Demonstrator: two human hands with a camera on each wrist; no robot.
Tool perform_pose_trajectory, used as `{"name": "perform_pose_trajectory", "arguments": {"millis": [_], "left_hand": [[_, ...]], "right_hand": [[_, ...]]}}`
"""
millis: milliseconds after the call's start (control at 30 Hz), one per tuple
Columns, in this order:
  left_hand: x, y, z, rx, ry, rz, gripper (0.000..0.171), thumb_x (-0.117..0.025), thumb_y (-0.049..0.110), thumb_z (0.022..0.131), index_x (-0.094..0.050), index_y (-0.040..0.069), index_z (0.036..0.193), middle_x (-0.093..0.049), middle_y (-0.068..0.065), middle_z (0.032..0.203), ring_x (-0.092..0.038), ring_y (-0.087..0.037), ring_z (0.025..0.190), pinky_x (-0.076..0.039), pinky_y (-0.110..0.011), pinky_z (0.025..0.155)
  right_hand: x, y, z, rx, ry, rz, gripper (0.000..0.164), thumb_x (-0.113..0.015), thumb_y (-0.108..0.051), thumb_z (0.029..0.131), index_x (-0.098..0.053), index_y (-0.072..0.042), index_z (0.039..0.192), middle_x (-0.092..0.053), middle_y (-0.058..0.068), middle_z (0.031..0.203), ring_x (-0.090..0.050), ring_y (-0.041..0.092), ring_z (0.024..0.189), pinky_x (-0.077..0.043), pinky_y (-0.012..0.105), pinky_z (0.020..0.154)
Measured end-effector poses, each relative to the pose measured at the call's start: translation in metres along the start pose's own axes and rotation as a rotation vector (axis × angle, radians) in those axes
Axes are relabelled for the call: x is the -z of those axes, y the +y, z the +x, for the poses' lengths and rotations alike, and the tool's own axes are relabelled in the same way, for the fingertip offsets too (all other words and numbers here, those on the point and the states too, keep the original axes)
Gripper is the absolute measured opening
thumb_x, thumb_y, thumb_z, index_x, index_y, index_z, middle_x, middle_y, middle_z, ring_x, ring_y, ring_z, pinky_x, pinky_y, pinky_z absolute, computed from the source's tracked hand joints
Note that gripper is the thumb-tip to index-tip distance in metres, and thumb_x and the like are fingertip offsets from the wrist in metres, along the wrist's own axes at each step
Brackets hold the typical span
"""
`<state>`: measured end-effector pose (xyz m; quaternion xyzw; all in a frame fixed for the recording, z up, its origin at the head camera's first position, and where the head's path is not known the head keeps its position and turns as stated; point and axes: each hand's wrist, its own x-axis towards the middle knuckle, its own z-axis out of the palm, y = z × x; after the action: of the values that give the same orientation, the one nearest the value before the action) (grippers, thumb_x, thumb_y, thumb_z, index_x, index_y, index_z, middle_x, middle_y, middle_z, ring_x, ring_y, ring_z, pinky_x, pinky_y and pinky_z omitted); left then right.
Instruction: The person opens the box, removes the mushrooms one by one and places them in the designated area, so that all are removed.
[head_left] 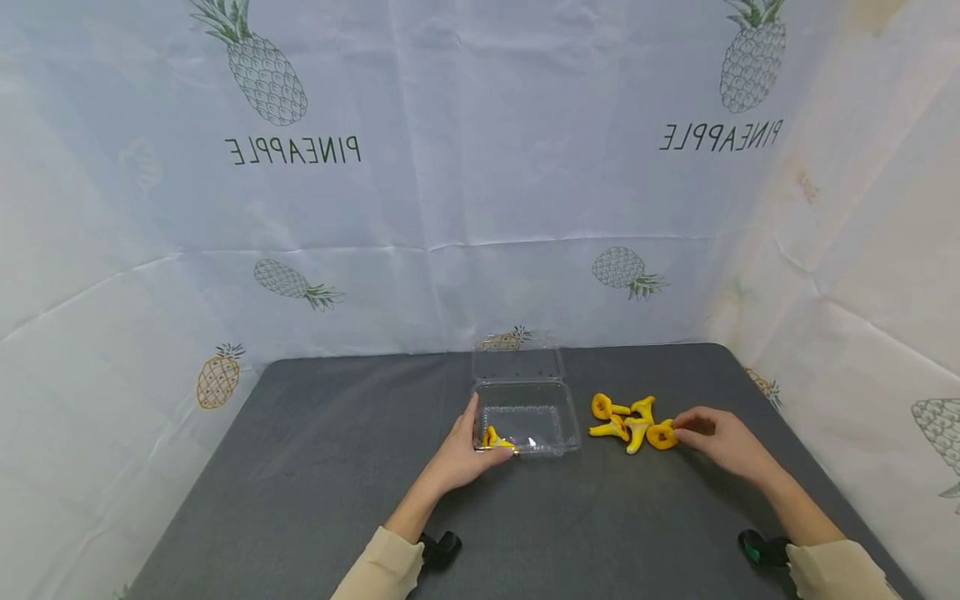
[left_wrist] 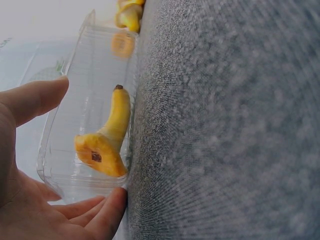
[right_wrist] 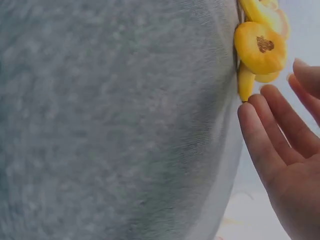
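Note:
A clear plastic clamshell container (head_left: 528, 417) stands with its lid raised at the back. My left hand (head_left: 467, 450) holds its near left corner, thumb along the front and fingers against the left side. Inside lies a yellow mushroom (left_wrist: 117, 117), its trumpet-shaped cap (left_wrist: 99, 155) toward that hand. To the container's right is a group of several yellow mushrooms (head_left: 636, 435). My right hand (head_left: 716, 437) reaches to the rightmost mushroom (right_wrist: 260, 47), fingers extended with the tips right by its stem. In the right wrist view the thumb stands apart from the fingers.
A dark grey cloth (head_left: 337, 450) covers the table. Behind it and at both sides hangs a pale curtain (head_left: 465, 183) printed with pineapples. Black bands with small devices sit at both wrists, by the beige sleeves (head_left: 386, 562).

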<state>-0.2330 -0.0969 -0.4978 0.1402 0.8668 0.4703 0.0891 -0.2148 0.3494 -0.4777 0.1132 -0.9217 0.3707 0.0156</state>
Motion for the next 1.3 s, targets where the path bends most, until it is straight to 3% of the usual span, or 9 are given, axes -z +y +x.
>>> {"name": "perform_pose_trajectory", "arguments": {"millis": [167,400,1300], "left_hand": [[0.001,-0.001,0.000,0.003,0.002,-0.002,0.112,-0.077,0.048,0.088,-0.004,0.014,0.165,-0.025,-0.025,0.161,-0.046,-0.042,0.136,-0.045,-0.058,0.102],[0.001,0.001,0.001,0.003,0.005,0.005,0.113,-0.077,0.049,0.088,-0.004,0.013,0.165,-0.024,-0.025,0.162,-0.045,-0.043,0.137,-0.045,-0.059,0.102],[-0.001,-0.001,0.002,0.014,0.001,0.013,0.113,-0.076,0.053,0.088,-0.003,0.018,0.166,-0.023,-0.024,0.163,-0.042,-0.042,0.140,-0.043,-0.061,0.102]], "right_hand": [[0.001,-0.012,0.002,0.028,0.047,-0.069,0.019,-0.067,-0.020,0.101,-0.071,-0.007,0.114,-0.071,0.006,0.108,-0.067,0.016,0.095,-0.055,0.028,0.073],[-0.004,-0.039,0.004,0.010,0.071,-0.057,0.026,-0.067,-0.024,0.101,-0.070,-0.003,0.116,-0.070,0.012,0.111,-0.068,0.034,0.099,-0.056,0.034,0.072],[-0.038,-0.092,0.022,0.097,0.014,0.089,0.026,-0.069,-0.024,0.099,-0.070,-0.006,0.117,-0.070,0.004,0.110,-0.066,0.021,0.097,-0.055,0.026,0.081]]}}
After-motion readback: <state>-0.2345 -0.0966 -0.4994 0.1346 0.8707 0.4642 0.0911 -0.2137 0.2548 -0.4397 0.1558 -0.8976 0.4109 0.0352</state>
